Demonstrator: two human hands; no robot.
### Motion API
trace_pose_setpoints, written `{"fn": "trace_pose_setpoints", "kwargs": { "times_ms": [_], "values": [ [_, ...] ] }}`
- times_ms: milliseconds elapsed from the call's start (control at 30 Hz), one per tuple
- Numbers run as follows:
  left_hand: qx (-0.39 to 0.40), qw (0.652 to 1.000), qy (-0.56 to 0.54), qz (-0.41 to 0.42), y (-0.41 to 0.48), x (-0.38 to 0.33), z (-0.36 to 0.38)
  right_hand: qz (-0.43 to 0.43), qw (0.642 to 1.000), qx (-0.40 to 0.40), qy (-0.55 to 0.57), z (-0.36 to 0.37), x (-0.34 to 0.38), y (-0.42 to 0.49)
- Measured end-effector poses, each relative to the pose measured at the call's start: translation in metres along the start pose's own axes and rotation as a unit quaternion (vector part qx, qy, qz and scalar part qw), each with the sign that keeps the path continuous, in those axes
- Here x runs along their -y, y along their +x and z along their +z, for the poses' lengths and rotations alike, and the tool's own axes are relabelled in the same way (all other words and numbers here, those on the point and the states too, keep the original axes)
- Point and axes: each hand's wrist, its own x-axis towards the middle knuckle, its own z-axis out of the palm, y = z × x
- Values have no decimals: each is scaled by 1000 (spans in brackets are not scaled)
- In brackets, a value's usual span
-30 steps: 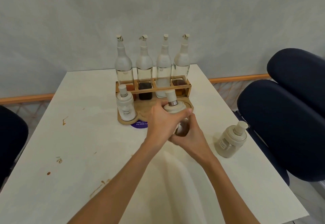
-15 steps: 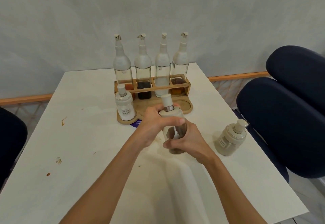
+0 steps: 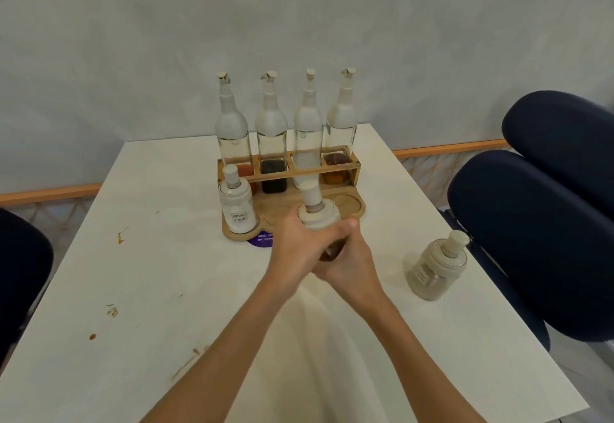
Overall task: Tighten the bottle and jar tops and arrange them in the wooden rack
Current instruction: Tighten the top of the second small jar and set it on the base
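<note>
A jar (image 3: 319,220) with a pale pump top and dark contents sits clasped in both hands just short of the rack (image 3: 357,170), roughly at the worktop's (image 3: 166,289) centre. The left hand (image 3: 295,250) wraps the pale top and shoulder. The right hand (image 3: 352,266) grasps the glass body below, fingers curled round it. Whether the base touches the worktop cannot be told, as the hands hide it.

At the jar's 12 o'clock, four bottles (image 3: 270,130) stand upright in the rack's rear slots. At 10 o'clock a sugar jar (image 3: 237,213) fills the front left recess. The right recess (image 3: 349,205), at 1 o'clock, shows bare wood. The middle recess lies partly behind the held jar. A purple sticker (image 3: 260,240) peeks from under the rack's front edge at 9 o'clock. A third jar (image 3: 437,268) waits at 3 o'clock, well apart and near the worktop's right edge. Dark chairs (image 3: 531,230) flank the scene.

The step appears to be tightening this top before racking. The two hands overlap on smooth glass, so a hard twist could let the body slip and drop. A top that seats crooked could leak the dark contents. Racking it carelessly could knock the sugar jar or the bottles behind. A swinging right forearm could push the third jar off the edge.
</note>
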Motion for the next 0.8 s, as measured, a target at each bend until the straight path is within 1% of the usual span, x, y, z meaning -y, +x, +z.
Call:
{"fn": "trace_pose_setpoints", "kwargs": {
  "times_ms": [67,200,300,500,667,800],
  "values": [
    [-18,1000,-4,5,1,0,4,-6,1000,3,-29,0,2,0],
    [19,1000,-10,6,7,3,-4,28,998,27,-53,-2,2,3],
    [41,999,-19,20,9,5,-8,26,997,46,-51,-2,3,4],
    [78,995,-27,58,12,2,-14,22,995,92,-10,-4,1,8],
    [108,993,-1,50,18,0,-15,49,990,131,19,-8,-4,12],
    [145,988,12,47,22,0,-20,55,985,160,35,-9,-5,14]
  ]
}}
